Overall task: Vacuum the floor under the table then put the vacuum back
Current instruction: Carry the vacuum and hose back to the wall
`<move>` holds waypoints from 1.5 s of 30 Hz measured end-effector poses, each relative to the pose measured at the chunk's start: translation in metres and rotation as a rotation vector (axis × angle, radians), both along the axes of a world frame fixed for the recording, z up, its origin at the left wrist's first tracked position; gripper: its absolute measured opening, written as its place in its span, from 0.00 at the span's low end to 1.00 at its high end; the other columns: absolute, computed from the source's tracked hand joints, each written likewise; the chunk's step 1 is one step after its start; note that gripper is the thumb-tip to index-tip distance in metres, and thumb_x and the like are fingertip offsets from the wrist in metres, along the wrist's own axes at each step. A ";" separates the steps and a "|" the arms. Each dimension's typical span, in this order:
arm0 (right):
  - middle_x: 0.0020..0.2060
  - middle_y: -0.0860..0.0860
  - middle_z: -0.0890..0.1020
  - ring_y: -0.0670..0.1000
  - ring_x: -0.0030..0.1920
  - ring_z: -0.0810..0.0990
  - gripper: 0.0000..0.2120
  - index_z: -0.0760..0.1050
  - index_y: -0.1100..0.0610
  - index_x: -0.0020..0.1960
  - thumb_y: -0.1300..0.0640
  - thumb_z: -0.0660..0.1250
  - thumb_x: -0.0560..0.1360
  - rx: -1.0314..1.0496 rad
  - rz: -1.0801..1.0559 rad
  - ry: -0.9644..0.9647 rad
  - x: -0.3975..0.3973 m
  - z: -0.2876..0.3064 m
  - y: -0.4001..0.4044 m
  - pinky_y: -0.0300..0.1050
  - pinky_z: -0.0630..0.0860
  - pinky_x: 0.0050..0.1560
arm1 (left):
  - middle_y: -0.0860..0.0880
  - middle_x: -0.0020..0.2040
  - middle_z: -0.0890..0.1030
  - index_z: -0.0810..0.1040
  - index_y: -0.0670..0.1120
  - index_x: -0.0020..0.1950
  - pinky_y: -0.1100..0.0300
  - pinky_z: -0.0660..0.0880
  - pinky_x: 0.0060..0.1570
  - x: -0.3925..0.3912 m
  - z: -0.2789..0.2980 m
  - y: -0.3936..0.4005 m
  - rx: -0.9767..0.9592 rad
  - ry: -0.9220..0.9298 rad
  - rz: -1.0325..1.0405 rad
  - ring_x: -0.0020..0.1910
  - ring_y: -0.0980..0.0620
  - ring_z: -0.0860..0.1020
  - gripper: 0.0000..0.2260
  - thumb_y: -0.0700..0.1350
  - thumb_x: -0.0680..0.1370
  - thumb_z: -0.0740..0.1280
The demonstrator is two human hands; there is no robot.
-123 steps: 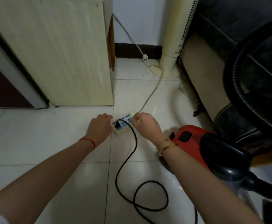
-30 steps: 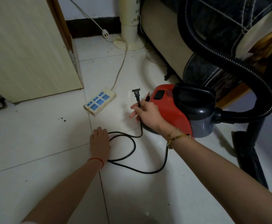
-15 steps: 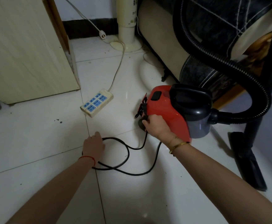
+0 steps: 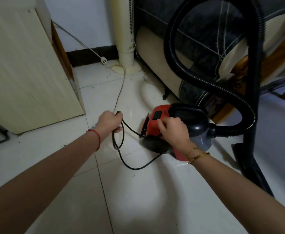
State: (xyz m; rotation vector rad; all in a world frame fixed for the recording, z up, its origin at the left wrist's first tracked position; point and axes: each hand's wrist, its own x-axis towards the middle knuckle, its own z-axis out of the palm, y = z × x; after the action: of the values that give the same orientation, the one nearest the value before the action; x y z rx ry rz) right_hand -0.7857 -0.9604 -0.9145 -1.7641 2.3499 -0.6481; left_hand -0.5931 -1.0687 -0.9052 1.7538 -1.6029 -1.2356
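Fingers: left hand [image 4: 110, 122] grips looped rubbery black cord [image 4: 119, 144] | right hand [image 4: 172, 128] curled on glossy red vacuum [image 4: 152, 125]

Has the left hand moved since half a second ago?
Yes. The left hand has lifted off the floor tiles, gripping loops of the black cord, and now covers the power strip it earlier lay short of.

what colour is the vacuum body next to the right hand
Red, with a black handle and grey front section; the vacuum body shows clearly in the head view, beside the right hand.
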 end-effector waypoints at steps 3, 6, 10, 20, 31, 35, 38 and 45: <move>0.23 0.49 0.69 0.54 0.27 0.72 0.23 0.62 0.53 0.28 0.48 0.58 0.80 -0.159 -0.009 0.047 -0.015 0.027 0.005 0.46 0.65 0.28 | 0.52 0.19 0.74 0.69 0.44 0.33 0.62 0.74 0.25 -0.035 0.031 -0.003 -0.030 0.169 -0.078 0.21 0.53 0.75 0.15 0.43 0.80 0.60; 0.24 0.49 0.70 0.54 0.27 0.73 0.20 0.67 0.54 0.32 0.47 0.57 0.80 -0.317 -0.049 0.072 -0.037 0.050 0.014 0.46 0.67 0.27 | 0.50 0.26 0.77 0.69 0.45 0.37 0.61 0.74 0.29 -0.070 0.054 0.010 -0.128 0.215 -0.249 0.26 0.50 0.77 0.12 0.42 0.81 0.59; 0.29 0.46 0.72 0.47 0.30 0.73 0.14 0.70 0.54 0.38 0.48 0.61 0.79 -0.497 -0.135 0.200 -0.069 0.083 0.031 0.43 0.66 0.29 | 0.45 0.40 0.80 0.68 0.46 0.48 0.60 0.76 0.33 -0.112 0.056 0.028 -0.154 0.206 -0.395 0.34 0.50 0.80 0.02 0.41 0.80 0.60; 0.72 0.59 0.62 0.60 0.73 0.59 0.51 0.57 0.59 0.74 0.35 0.73 0.62 -0.282 -0.288 0.290 -0.150 0.113 0.046 0.58 0.61 0.71 | 0.49 0.58 0.74 0.62 0.39 0.65 0.58 0.73 0.57 -0.182 0.043 0.040 -0.293 -0.119 -0.692 0.56 0.51 0.74 0.24 0.31 0.72 0.65; 0.74 0.64 0.54 0.64 0.73 0.56 0.68 0.34 0.61 0.77 0.42 0.79 0.58 -0.136 -0.356 0.061 -0.181 0.107 0.039 0.61 0.57 0.74 | 0.42 0.55 0.74 0.65 0.42 0.66 0.53 0.72 0.52 -0.207 0.032 0.035 -0.588 -0.391 -0.832 0.54 0.43 0.73 0.25 0.30 0.70 0.63; 0.69 0.60 0.63 0.60 0.67 0.64 0.62 0.44 0.65 0.77 0.45 0.78 0.59 -0.180 -0.384 0.093 -0.191 0.104 0.037 0.54 0.66 0.68 | 0.42 0.49 0.78 0.61 0.42 0.69 0.55 0.71 0.43 -0.220 0.027 0.032 -0.543 -0.415 -0.842 0.48 0.43 0.77 0.28 0.32 0.71 0.64; 0.62 0.57 0.69 0.58 0.60 0.68 0.48 0.59 0.62 0.72 0.45 0.76 0.60 -0.147 -0.368 0.118 -0.196 0.099 0.033 0.51 0.70 0.60 | 0.42 0.45 0.79 0.59 0.43 0.70 0.52 0.73 0.39 -0.224 0.023 0.027 -0.514 -0.467 -0.832 0.43 0.42 0.79 0.29 0.32 0.71 0.64; 0.48 0.55 0.77 0.57 0.47 0.77 0.23 0.72 0.59 0.54 0.45 0.71 0.67 -0.028 -0.318 0.091 -0.196 0.089 0.018 0.51 0.74 0.45 | 0.41 0.52 0.79 0.63 0.39 0.66 0.53 0.75 0.47 -0.225 0.015 0.017 -0.428 -0.552 -0.744 0.51 0.42 0.79 0.25 0.41 0.74 0.70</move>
State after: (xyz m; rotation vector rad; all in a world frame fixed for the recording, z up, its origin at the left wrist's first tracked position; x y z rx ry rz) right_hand -0.9816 -0.9429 -0.8250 -1.4695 2.7262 -0.6550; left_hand -0.8184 -1.0521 -0.8903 1.3064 -2.7593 -0.5783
